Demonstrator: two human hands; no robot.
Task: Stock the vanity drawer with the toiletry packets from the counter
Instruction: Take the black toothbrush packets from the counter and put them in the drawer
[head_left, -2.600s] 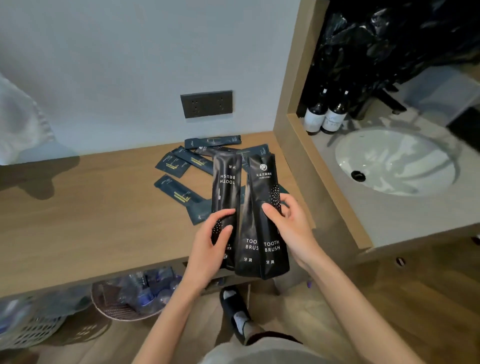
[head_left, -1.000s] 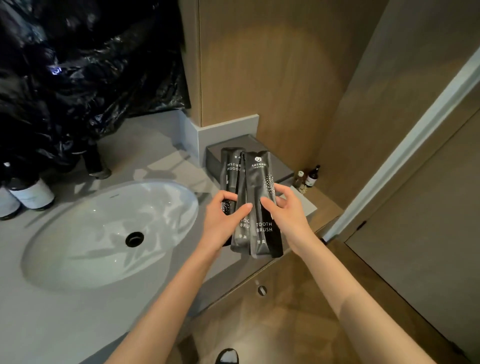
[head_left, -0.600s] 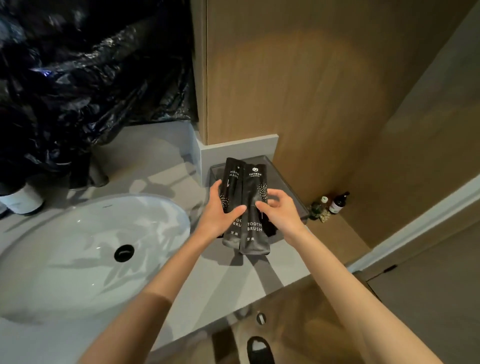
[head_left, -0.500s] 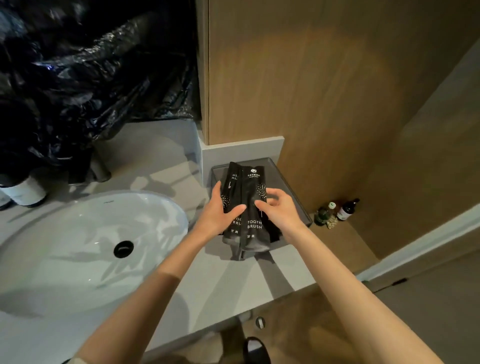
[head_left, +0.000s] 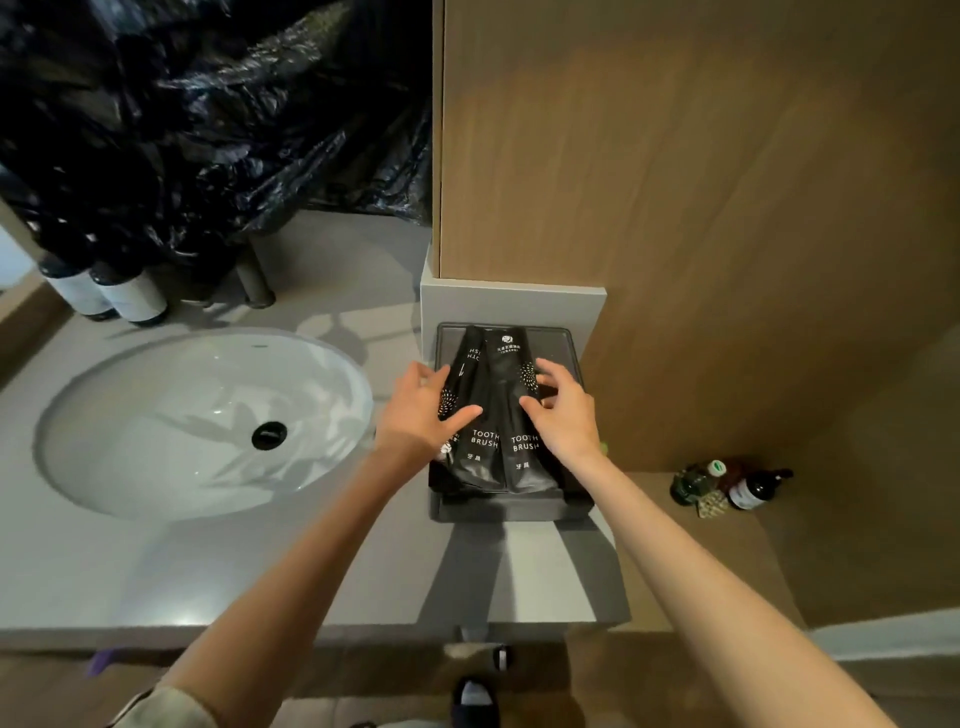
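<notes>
Three black packets marked TOOTH BRUSH (head_left: 493, 415) lie side by side, overlapping, in a dark shallow tray (head_left: 567, 344) on the grey vanity counter (head_left: 208, 571), right of the sink. My left hand (head_left: 421, 410) grips the left packet, thumb across its front and fingers round its left edge. My right hand (head_left: 566, 415) holds the right packet, with bent fingers and thumb on its top face. No drawer shows in this view.
A white oval sink (head_left: 182, 426) lies to the left. Two dark bottles with white labels (head_left: 130, 296) stand at the back left under crumpled black plastic (head_left: 208, 119). Small bottles (head_left: 748, 486) stand on a wooden ledge to the right. A wood panel (head_left: 675, 208) rises behind the tray.
I turned from the wooden counter to the sink side with the packets in both hands. They came down from upright and now lie flat in the tray.
</notes>
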